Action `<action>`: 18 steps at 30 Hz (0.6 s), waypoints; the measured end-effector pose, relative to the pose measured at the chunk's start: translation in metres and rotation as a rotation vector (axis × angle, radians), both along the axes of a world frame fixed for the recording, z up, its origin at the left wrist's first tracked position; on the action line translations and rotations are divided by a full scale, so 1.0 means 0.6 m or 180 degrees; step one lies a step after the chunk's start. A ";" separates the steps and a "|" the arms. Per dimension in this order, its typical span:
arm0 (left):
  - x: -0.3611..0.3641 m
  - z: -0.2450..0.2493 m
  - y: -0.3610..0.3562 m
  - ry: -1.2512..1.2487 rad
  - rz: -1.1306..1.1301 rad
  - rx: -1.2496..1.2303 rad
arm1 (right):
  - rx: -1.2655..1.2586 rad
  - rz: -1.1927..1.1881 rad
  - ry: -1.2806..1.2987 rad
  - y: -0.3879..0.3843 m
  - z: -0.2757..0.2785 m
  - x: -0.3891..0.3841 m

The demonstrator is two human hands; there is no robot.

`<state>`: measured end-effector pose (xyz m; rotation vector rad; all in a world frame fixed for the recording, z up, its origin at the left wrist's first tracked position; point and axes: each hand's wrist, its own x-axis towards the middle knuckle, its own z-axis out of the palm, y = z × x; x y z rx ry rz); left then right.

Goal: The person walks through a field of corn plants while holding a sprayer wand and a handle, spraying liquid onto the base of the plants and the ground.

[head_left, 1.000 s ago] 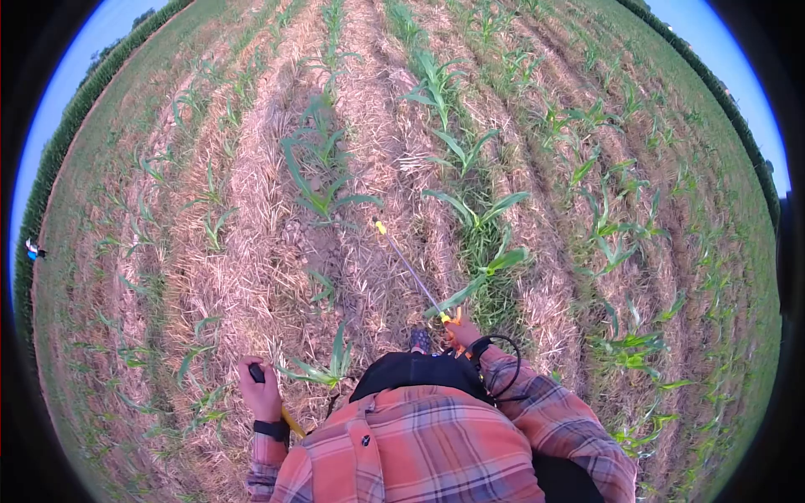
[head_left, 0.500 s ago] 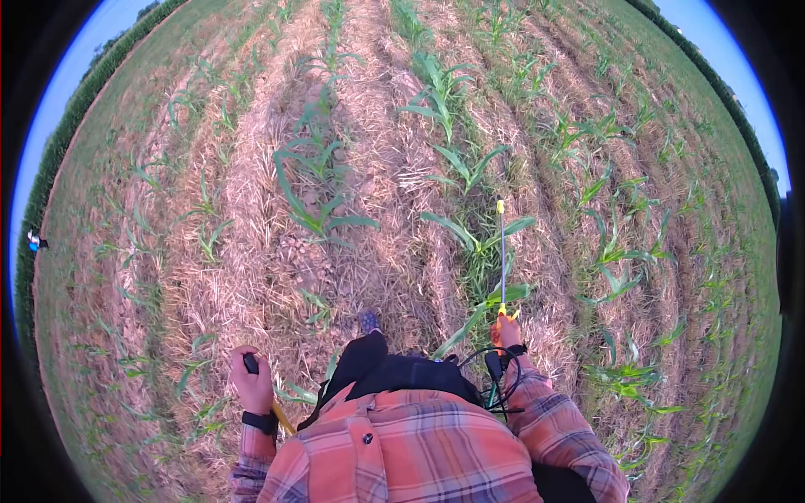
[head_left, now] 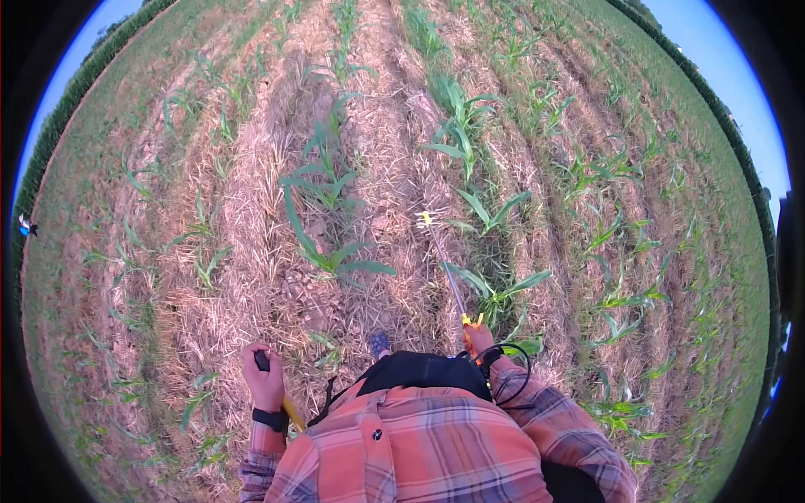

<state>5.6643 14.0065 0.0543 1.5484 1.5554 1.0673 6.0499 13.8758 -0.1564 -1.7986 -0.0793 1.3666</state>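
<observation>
My right hand (head_left: pixel 480 338) is closed around the yellow handle of a spray wand (head_left: pixel 450 281). The thin tube points forward and leftward, its yellow nozzle (head_left: pixel 426 219) above straw between two crop rows. A black hose (head_left: pixel 527 377) loops by my right wrist. On the left, my left hand (head_left: pixel 265 381) grips the black end of a yellow pump lever (head_left: pixel 293 414), which runs back beside my body. Closest to the wand is a young maize plant (head_left: pixel 496 293) just right of its tube; another maize plant (head_left: pixel 335 261) stands ahead on the left.
Rows of young maize run forward through straw-covered soil (head_left: pixel 251 201), with low weeds between them. One patterned shoe (head_left: pixel 379 343) shows ahead of my body. A distant person (head_left: pixel 27 225) is at the far left edge. Taller green growth (head_left: pixel 63 109) borders the field.
The wand has swung left, its nozzle moving from above the right maize row to the straw between rows. My right hand has shifted left with it. The left hand stays on the lever.
</observation>
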 end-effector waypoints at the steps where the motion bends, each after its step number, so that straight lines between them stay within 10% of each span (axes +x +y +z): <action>1: -0.002 0.002 0.016 0.0006 0.0035 -0.0002 | -0.0008 -0.0002 -0.0001 0.026 0.011 -0.014; 11: 0.002 -0.013 0.133 0.0045 0.0119 0.0026 | 0.0207 0.2324 0.0136 0.205 0.034 -0.059; 18: 0.025 -0.025 0.223 0.0552 0.0350 0.0195 | 0.0615 0.1731 0.0448 0.332 -0.016 -0.026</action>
